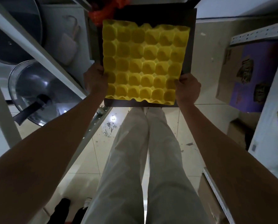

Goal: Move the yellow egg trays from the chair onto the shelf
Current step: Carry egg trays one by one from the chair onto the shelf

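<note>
Yellow egg tray lying flat on dark chair seat, cups up, covering most of seat. Whether one tray or a stack: cannot tell from above.

Left hand at near-left edge of tray, fingers curled round the edge, gripping it. Right hand at near-right corner, thumb over the rim, pinching tray; remaining digits hidden beneath. Both bare forearms stretched forward and down.

Orange plastic bag at far-left corner of seat, just beyond tray.

White metal shelf frame to the left. On it: glass lid with black handle, dark pan above it, pale oven mitt near the chair.

Cardboard box with purple print to the right on floor, beside a second perforated shelf rail.

White trousers over glossy tiled floor; scattered dark debris on tiles. Black shoe at lower-left frame edge.
</note>
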`<move>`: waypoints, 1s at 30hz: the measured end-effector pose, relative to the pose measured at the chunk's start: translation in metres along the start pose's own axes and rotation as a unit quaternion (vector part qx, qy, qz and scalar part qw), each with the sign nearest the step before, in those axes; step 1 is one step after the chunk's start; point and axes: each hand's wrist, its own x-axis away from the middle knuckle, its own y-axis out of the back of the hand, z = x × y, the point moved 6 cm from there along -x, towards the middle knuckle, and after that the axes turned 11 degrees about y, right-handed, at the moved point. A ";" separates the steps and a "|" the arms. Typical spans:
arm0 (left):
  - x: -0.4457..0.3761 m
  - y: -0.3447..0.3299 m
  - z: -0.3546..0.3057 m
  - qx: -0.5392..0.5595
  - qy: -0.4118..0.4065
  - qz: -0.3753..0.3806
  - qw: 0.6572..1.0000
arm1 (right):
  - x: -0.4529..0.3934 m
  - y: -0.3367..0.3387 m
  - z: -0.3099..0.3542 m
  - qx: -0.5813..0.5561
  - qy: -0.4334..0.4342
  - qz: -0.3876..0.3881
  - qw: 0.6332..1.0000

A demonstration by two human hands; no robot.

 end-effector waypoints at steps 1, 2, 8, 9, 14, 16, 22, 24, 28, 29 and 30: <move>0.002 0.001 0.000 -0.002 -0.002 -0.001 1.000 | 0.000 0.003 0.003 0.017 0.014 0.000 1.000; 0.004 0.001 0.000 0.001 -0.002 -0.003 1.000 | -0.001 0.006 0.005 0.032 0.028 -0.003 0.999; 0.006 0.002 0.000 0.017 -0.003 0.000 1.000 | -0.013 0.012 0.009 0.093 0.054 0.033 0.994; 0.007 0.003 -0.001 0.026 -0.005 0.001 1.000 | -0.014 0.013 0.009 0.100 0.062 0.040 0.992; 0.020 0.017 0.001 0.064 0.002 -0.001 0.998 | -0.017 0.026 0.017 0.058 0.133 0.045 0.988; 0.029 0.027 0.002 0.088 0.017 -0.009 0.996 | -0.012 0.036 0.022 0.003 0.155 0.052 0.987; 0.072 0.072 -0.009 0.123 -0.015 -0.013 0.992 | 0.025 0.087 0.017 -0.079 0.126 0.030 0.988; 0.098 0.086 -0.023 0.103 -0.055 -0.001 0.993 | 0.051 0.115 0.010 -0.098 0.109 0.002 0.989; 0.158 0.098 -0.062 -0.023 -0.147 -0.008 0.989 | 0.121 0.179 -0.025 -0.139 0.069 -0.067 0.986; 0.178 0.099 -0.072 -0.042 -0.177 -0.007 0.983 | 0.141 0.194 -0.039 -0.147 0.042 -0.078 0.985; 0.199 0.100 -0.082 -0.056 -0.212 -0.003 0.976 | 0.164 0.207 -0.057 -0.157 0.008 -0.088 0.984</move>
